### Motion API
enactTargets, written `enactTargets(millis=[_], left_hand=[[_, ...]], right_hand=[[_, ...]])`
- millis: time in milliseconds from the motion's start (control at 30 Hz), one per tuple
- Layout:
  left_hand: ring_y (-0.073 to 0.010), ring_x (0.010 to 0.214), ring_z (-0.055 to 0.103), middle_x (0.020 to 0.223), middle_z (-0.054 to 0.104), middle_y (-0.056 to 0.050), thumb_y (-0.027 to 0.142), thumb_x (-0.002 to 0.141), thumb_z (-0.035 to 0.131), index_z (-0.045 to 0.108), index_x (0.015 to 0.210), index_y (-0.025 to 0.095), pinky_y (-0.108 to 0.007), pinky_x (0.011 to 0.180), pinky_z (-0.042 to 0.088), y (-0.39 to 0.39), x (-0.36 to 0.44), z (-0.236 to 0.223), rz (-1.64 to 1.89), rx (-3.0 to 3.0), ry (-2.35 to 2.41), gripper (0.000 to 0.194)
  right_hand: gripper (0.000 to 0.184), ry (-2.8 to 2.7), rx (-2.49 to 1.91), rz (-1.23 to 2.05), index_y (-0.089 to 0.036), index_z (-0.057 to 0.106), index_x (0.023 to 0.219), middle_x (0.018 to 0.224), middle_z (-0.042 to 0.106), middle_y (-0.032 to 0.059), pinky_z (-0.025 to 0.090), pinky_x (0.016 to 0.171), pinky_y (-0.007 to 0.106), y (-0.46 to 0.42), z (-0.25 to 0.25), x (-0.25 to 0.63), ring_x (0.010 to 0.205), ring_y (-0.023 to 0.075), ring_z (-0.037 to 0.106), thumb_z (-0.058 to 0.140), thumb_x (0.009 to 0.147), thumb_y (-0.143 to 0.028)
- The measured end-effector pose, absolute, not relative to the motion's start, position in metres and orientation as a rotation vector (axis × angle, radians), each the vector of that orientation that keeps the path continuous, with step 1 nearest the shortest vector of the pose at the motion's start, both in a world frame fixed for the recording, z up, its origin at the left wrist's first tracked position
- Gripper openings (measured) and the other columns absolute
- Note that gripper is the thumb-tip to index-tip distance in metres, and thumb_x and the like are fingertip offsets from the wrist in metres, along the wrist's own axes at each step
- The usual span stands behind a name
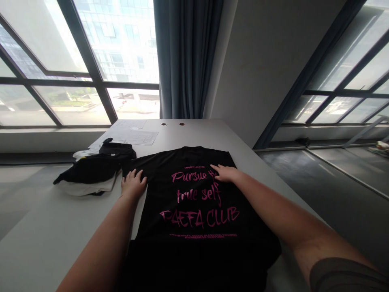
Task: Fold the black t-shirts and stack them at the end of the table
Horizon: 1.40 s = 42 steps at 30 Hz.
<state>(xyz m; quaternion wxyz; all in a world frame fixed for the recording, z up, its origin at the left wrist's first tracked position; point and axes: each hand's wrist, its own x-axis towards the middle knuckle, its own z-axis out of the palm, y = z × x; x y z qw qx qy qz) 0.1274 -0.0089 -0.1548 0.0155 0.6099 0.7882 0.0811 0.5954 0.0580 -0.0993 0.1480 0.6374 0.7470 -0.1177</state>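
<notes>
A black T-shirt (194, 211) with pink lettering lies spread flat on a white table (45, 243), its print facing up. My left hand (133, 183) rests flat on the shirt's left edge, fingers spread and open. Flat on the print near the shirt's upper middle lies my right hand (225, 173), fingers stretched out toward the left. Neither hand holds anything.
A heap of black and white clothes (94, 170) lies at the table's left. Sheets of paper (133, 136) lie at the far end by two round cable holes (173, 124). Windows, a blue curtain (185, 56) and a wall stand behind; the floor drops away at right.
</notes>
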Motion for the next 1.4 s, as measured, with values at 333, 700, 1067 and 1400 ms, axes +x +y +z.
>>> enactTargets(millis=[333, 700, 1067, 1400], left_hand=[[-0.0335, 0.155, 0.031, 0.167, 0.037, -0.013, 0.050, 0.101, 0.040, 0.051, 0.156, 0.024, -0.058, 0.125, 0.023, -0.006, 0.127, -0.158, 0.252, 1.901, 2.453, 0.061], [-0.0332, 0.155, 0.030, 0.168, 0.036, -0.013, 0.049, 0.101, 0.040, 0.050, 0.156, 0.023, -0.058, 0.125, 0.023, -0.007, 0.127, -0.156, 0.252, 1.893, 2.441, 0.061], [-0.0291, 0.155, 0.032, 0.168, 0.037, -0.006, 0.043, 0.106, 0.040, 0.052, 0.155, 0.029, -0.055, 0.127, 0.022, -0.009, 0.142, -0.153, 0.309, 2.201, 2.225, 0.053], [-0.0336, 0.161, 0.014, 0.174, 0.018, -0.001, 0.058, 0.103, 0.037, 0.033, 0.165, 0.035, -0.063, 0.127, 0.013, 0.020, 0.159, -0.151, 0.047, 2.124, 2.117, 0.066]], right_hand=[[0.070, 2.147, 2.143, -0.171, -0.029, 0.025, 0.167, 0.175, 0.019, 0.0105, 0.019, 0.125, 0.059, 0.055, -0.144, 0.612, 0.160, 0.0356, 0.015, 0.028, 0.105, -0.062], [0.070, 2.136, 2.183, -0.285, -0.034, 0.020, 0.168, 0.176, 0.011, 0.0093, 0.017, 0.126, 0.059, 0.074, -0.158, 0.622, 0.160, 0.0343, 0.015, 0.021, 0.105, -0.065], [0.068, 2.041, 2.316, -0.225, -0.033, 0.019, 0.168, 0.177, 0.008, 0.0075, 0.016, 0.126, 0.058, 0.124, -0.168, 0.654, 0.161, 0.0317, 0.012, 0.022, 0.106, -0.061], [0.070, 2.050, 2.325, -0.239, -0.034, 0.020, 0.168, 0.177, 0.008, 0.0045, 0.014, 0.126, 0.063, 0.161, -0.173, 0.663, 0.161, 0.0344, 0.012, 0.022, 0.105, -0.063]])
